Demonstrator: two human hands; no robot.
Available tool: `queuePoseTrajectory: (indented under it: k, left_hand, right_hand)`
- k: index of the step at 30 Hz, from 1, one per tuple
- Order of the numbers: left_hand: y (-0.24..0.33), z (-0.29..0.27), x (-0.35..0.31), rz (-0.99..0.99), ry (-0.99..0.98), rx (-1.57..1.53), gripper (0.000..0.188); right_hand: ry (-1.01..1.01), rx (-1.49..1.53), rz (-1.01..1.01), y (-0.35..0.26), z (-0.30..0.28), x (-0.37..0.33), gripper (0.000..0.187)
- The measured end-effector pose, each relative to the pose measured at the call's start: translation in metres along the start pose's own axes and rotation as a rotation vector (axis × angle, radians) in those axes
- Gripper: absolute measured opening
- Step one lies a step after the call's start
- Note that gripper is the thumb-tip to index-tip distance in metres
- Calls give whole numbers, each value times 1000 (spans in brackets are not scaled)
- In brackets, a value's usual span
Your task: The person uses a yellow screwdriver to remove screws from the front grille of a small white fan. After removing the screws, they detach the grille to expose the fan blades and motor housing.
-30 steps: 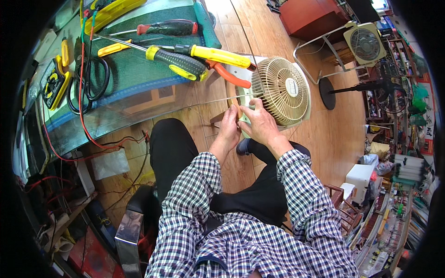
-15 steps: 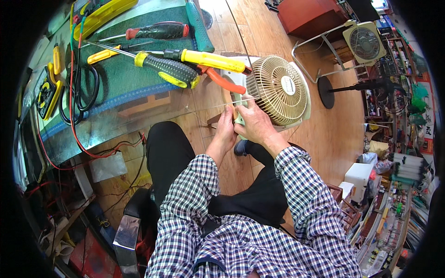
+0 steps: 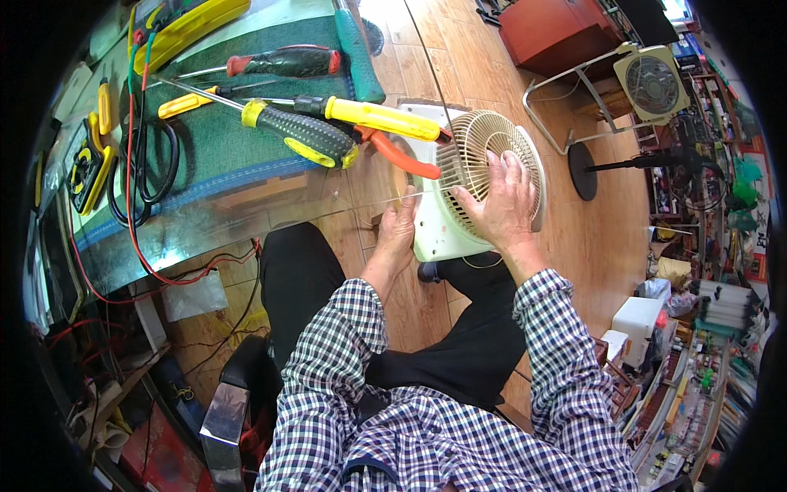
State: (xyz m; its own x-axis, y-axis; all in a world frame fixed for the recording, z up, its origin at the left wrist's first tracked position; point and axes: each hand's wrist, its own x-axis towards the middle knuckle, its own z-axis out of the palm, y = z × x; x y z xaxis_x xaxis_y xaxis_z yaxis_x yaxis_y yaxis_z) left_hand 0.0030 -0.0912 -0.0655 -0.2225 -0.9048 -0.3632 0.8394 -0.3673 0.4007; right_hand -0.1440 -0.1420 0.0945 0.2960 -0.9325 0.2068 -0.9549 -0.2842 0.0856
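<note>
A small electric fan with a white housing and a round cream grille stands tilted beyond my knees, beside the glass tabletop. My left hand grips the left edge of its housing, thumb up; its other fingers are partly hidden. My right hand lies on the grille with its fingers spread. A pair of orange-handled pliers juts over the table edge close to the fan. Alongside are a yellow-handled screwdriver and a black-and-yellow screwdriver.
The table holds a green mat, a red-and-black screwdriver, a teal-handled tool and a yellow multimeter with leads. A second fan stands on the floor at the far right. Crowded shelves line the right side.
My right hand has moved right, from the housing's near-left edge onto the grille. The fan has turned and shifted slightly nearer, showing more of its white housing. My left hand stays at its edge.
</note>
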Motion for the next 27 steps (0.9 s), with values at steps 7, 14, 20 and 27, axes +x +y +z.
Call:
queuePoseTrajectory:
  k: [7,14,20,27]
  left_hand:
    - [6,9,-3,46,-13,-80,44]
    - [3,8,0,69,11,-41,34]
    - [-3,1,1,85,117,-33,26]
    - [-5,-12,0,70,143,22,31]
  right_hand:
    - [-193,40,-25,26,14,0,108]
    - [-226,75,-62,35,4,8,101]
    - [-167,33,-92,30,1,5,95]
    - [-69,26,-98,18,-7,-1,88]
